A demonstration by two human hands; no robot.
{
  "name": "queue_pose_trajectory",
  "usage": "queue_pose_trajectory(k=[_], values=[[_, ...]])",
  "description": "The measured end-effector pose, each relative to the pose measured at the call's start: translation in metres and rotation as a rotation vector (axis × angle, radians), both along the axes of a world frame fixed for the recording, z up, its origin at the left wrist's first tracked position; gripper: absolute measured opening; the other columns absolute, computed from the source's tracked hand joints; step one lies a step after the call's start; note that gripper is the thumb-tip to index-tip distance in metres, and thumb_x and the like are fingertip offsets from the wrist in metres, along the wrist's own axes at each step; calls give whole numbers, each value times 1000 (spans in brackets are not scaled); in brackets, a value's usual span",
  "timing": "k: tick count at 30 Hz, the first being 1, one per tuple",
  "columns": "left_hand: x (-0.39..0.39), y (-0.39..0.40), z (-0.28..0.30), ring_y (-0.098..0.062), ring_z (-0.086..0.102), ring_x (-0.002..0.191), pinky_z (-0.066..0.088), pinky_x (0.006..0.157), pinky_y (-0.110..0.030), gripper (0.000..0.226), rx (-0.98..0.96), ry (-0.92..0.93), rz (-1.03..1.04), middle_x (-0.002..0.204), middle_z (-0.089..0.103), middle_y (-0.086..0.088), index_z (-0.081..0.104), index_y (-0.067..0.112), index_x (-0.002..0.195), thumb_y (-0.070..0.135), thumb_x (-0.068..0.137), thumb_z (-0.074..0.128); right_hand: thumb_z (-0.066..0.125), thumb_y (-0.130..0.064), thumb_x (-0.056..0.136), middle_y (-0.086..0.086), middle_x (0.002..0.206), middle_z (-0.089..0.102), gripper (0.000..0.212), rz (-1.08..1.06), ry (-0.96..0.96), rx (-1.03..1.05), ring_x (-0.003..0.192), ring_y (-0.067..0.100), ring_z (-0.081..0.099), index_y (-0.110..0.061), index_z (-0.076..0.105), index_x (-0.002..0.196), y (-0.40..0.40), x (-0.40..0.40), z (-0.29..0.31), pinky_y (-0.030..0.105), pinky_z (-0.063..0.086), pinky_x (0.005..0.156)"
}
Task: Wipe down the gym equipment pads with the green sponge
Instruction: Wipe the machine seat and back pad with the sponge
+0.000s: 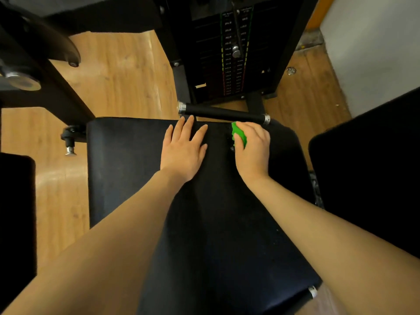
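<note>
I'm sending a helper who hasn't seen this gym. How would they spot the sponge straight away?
Find the weight stack; the black seat pad lies just before it. At the pad's far edge, beside the black handle bar, the right hand grips the sponge. It is the only bright green thing there.

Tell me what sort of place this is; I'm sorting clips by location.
Most likely a gym: a weight stack with a selector pin, a black padded seat and a grip bar over wooden flooring.
</note>
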State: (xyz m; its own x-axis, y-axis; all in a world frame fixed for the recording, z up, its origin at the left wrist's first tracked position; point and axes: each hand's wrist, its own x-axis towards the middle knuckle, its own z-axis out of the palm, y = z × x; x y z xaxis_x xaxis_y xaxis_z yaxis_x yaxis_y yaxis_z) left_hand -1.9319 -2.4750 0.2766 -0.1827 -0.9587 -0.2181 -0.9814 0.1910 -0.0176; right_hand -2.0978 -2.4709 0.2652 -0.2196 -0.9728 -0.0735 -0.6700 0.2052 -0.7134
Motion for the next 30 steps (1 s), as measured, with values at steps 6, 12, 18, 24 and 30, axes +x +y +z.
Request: queue_pose_trajectory(k=[6,12,18,24,30], values=[[2,5,-12,-31,25,143,18,118,-47,49,-117,16,-11,154,31,-13,38,24,146,41,100,35,55,-25,94,0,126,61,33,120,43,-36,127,18,47,-16,61,126,-23,12,-22,41,36,110],[2,5,-13,-31,24,144,18,118,-48,50,-111,19,-15,155,30,-13,37,24,147,41,99,34,57,-28,91,1,125,58,37,131,124,-30,124,19,47,-16,60,126,-14,14,-24,40,42,104],[3,5,-14,-30,23,144,17,118,-48,50,-119,23,-22,155,30,-12,37,25,146,41,99,36,61,-19,87,1,123,59,39,116,148,-3,121,20,49,-16,62,125,22,15,-16,41,45,101],[3,4,-15,-31,22,144,17,118,-48,50,-120,9,-27,155,30,-12,36,25,146,41,99,33,66,-14,86,1,121,61,36,107,92,-30,118,19,51,-14,64,123,76,12,-17,43,48,98],[3,4,-15,-30,21,145,15,119,-48,51,-115,16,-21,155,29,-11,35,26,147,42,99,31,63,-12,88,5,122,57,35,56,90,-9,118,19,47,-11,63,123,31,8,-16,30,41,101]])
